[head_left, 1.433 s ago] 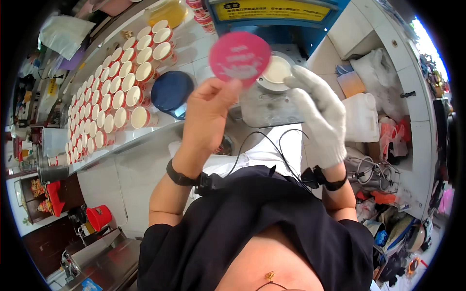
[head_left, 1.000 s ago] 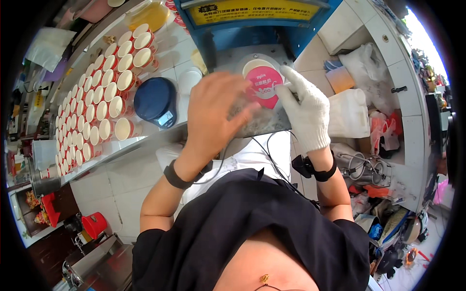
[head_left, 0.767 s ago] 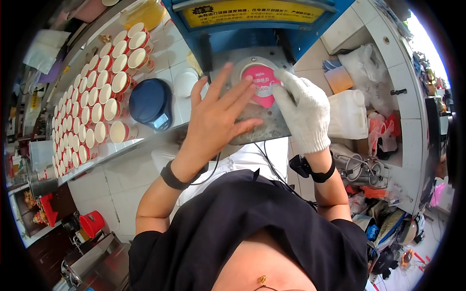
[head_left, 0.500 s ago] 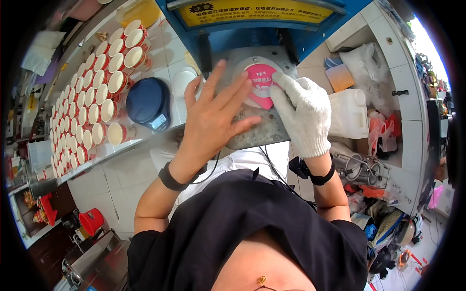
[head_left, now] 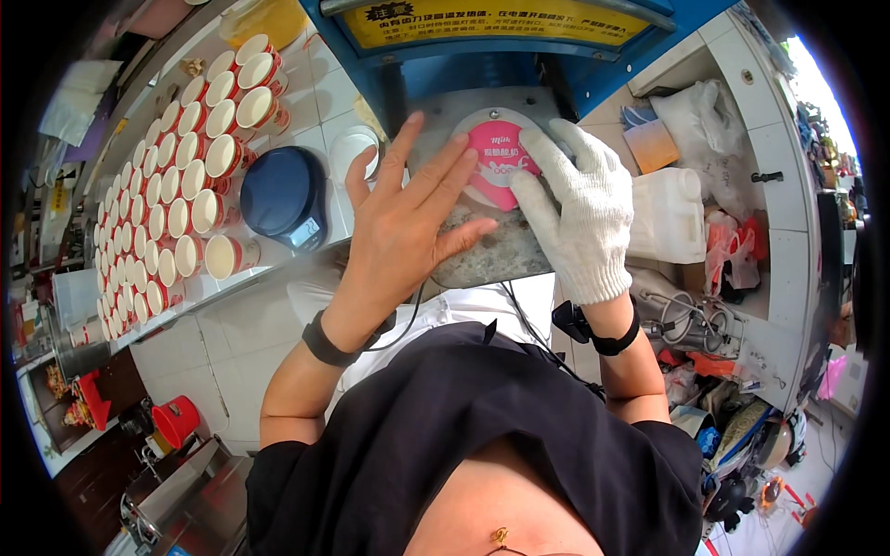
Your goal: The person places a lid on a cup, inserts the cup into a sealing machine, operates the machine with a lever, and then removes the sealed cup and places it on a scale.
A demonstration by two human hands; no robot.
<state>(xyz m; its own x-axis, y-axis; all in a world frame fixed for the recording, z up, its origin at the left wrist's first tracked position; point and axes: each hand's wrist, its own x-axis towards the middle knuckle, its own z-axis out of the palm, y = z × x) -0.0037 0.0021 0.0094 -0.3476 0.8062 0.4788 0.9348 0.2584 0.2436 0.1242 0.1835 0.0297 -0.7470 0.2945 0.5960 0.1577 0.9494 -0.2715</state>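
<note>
Clock directions are taken from the lid, with twelve at the upper edge of the view. The pink lid (head_left: pixel 496 163) lies flat, printed side up, with a pale ring (head_left: pixel 515 118) showing around it; its tab points to about six. What lies directly underneath it is hidden.

The left hand (head_left: pixel 403 208), bare, is at eight o'clock, palm down, fingers spread. Two fingertips reach the lid's edge between nine and ten, and the thumb stands clear over the metal plate (head_left: pixel 491 252). Whether those tips press down cannot be told.

The right hand (head_left: pixel 577 204), in a white knitted glove, is at four o'clock. Its thumb and foremost finger are parted, one at the lid's edge near four, the other near two; no firm pinch is visible. The lid therefore sits between the two hands, at two o'clock from the left one and ten from the right.

A blue machine (head_left: pixel 649 46) with a yellow label (head_left: pixel 482 20) stands at twelve. At nine, on the table (head_left: pixel 331 93), are a round white dish (head_left: pixel 356 148) and a dark blue scale (head_left: pixel 278 190); farther out, still near nine, stand rows of red-and-white cups (head_left: pixel 222 157).
</note>
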